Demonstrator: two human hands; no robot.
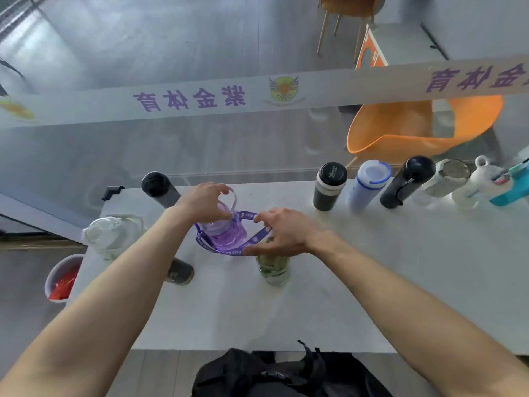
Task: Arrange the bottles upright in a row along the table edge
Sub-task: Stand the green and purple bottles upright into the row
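Grey floor (143, 47), orange chair (400, 133), white table (372, 267).

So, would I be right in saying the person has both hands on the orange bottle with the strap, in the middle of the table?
Not quite: the bottle with the strap is purple, not orange, as the head view shows. The rest holds: the left hand is at its top handle, the right hand is at its strap, and it stands mid-table.

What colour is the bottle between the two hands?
Translucent purple bottle, with a purple strap; seen in the head view.
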